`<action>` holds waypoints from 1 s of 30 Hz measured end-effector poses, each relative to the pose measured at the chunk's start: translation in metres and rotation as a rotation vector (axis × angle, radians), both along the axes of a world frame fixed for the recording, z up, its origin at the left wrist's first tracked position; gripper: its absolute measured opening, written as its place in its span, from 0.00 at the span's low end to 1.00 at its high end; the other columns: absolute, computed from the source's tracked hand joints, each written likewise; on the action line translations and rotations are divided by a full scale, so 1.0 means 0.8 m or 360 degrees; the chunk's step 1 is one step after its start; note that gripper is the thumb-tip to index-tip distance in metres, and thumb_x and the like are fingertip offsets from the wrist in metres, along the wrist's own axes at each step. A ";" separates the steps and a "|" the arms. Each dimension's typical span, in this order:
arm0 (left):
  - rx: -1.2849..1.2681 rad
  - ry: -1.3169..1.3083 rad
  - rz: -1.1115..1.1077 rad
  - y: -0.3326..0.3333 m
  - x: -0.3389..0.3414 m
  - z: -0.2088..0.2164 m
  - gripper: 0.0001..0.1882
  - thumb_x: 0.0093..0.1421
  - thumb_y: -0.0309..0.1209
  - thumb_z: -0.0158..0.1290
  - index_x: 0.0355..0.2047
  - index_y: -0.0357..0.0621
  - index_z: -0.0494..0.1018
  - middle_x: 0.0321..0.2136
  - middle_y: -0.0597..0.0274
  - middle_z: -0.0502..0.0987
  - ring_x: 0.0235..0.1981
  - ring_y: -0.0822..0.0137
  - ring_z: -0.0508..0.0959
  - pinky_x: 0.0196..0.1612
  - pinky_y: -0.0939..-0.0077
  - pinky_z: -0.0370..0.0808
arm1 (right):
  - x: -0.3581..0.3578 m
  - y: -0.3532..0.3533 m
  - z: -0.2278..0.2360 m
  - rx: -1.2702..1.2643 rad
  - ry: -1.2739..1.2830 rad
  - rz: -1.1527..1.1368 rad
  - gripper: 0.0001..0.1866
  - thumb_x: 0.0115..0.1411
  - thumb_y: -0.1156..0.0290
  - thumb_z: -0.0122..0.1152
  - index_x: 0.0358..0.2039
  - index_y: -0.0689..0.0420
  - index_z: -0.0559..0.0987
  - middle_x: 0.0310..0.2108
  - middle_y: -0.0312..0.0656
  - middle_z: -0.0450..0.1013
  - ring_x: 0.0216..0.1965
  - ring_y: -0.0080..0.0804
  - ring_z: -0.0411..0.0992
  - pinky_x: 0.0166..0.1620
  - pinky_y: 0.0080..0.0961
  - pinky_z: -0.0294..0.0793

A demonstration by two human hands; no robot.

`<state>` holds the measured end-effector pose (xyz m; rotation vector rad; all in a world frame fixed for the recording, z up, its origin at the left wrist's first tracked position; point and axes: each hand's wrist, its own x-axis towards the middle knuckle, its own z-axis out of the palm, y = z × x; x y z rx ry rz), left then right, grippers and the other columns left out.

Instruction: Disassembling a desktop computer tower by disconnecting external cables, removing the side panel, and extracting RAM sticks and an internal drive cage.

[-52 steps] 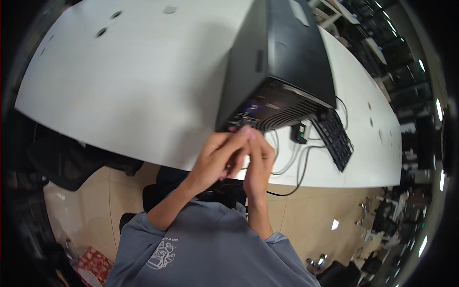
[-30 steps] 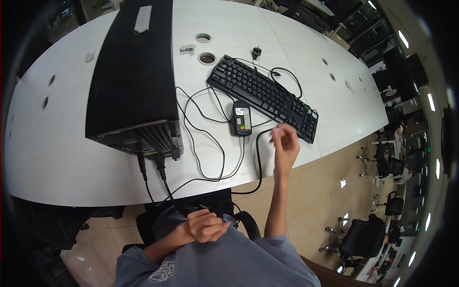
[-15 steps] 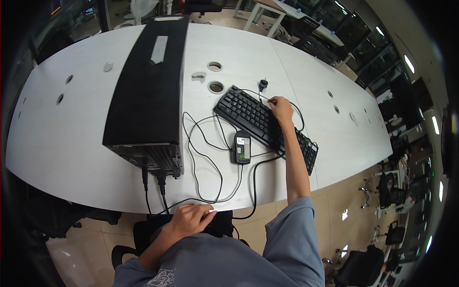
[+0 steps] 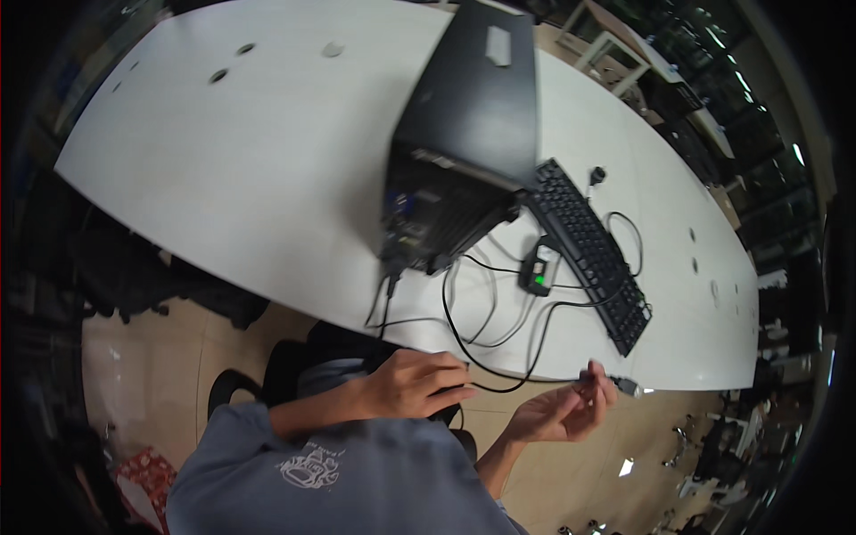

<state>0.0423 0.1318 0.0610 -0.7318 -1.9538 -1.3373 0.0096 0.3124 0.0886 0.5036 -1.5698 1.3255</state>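
Observation:
My right hand [image 4: 571,410] is just off the table's front edge, fingers pinched around a dark cable connector [image 4: 627,386]. A black cable [image 4: 535,382] runs from it toward my left hand. My left hand [image 4: 415,383] is at the front edge with its fingers curled; what they hold, if anything, is hidden. Beyond it stands a black computer tower [image 4: 477,98], its ported end toward me and cables plugged in low. A black keyboard [image 4: 593,250] lies slanted right of the tower. Between them sits a small black power adapter [image 4: 539,267] with a green mark, among loose cables.
The white table [image 4: 267,169] curves away on both sides, with round cable holes [image 4: 219,77] in its top. A black plug [image 4: 597,176] lies beyond the keyboard. Dark chairs [image 4: 134,267] stand below the left edge; a small white-framed table [image 4: 615,49] is beyond.
My right hand has come back from above the keyboard to the front edge and now holds a connector. The view has turned, so the tower appears farther right. My left hand stays near the edge.

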 end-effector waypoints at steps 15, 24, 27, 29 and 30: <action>0.0675 -0.1045 0.0209 -0.108 0.019 0.093 0.14 0.66 0.32 0.50 0.30 0.32 0.76 0.16 0.64 0.74 0.16 0.81 0.71 0.19 0.82 0.65 | 0.034 -0.164 0.048 0.0012 -0.1023 0.1306 0.12 0.55 0.89 0.61 0.39 0.70 0.71 0.36 0.45 0.68 0.33 0.32 0.79 0.35 0.18 0.80; 0.0029 -0.0925 0.0543 -0.119 -0.022 0.086 0.17 0.61 0.30 0.57 0.19 0.34 0.68 0.08 0.57 0.65 0.09 0.72 0.60 0.14 0.74 0.58 | 0.033 -0.165 0.046 0.0439 -0.1528 0.1081 0.05 0.62 0.80 0.59 0.31 0.67 0.73 0.24 0.41 0.75 0.22 0.23 0.76 0.28 0.16 0.75; -0.0001 -0.0893 0.0526 -0.118 -0.025 0.088 0.18 0.60 0.30 0.57 0.18 0.35 0.66 0.08 0.55 0.63 0.08 0.66 0.57 0.14 0.70 0.56 | 0.036 -0.166 0.052 0.0276 -0.1634 0.1108 0.07 0.63 0.78 0.58 0.28 0.66 0.74 0.16 0.38 0.73 0.19 0.20 0.73 0.24 0.15 0.71; -0.0024 -0.0916 0.0518 -0.120 -0.027 0.092 0.18 0.60 0.31 0.57 0.18 0.35 0.66 0.08 0.55 0.63 0.08 0.65 0.57 0.14 0.70 0.55 | 0.033 -0.165 0.053 0.0217 -0.1715 0.1150 0.07 0.63 0.79 0.58 0.28 0.66 0.73 0.16 0.38 0.73 0.18 0.19 0.72 0.24 0.15 0.70; -0.0043 -0.0939 0.0524 -0.121 -0.029 0.093 0.18 0.61 0.31 0.56 0.17 0.35 0.67 0.08 0.55 0.63 0.08 0.65 0.57 0.14 0.69 0.55 | 0.031 -0.166 0.053 0.0163 -0.1728 0.1183 0.07 0.63 0.79 0.58 0.28 0.66 0.73 0.16 0.38 0.73 0.17 0.19 0.71 0.23 0.14 0.69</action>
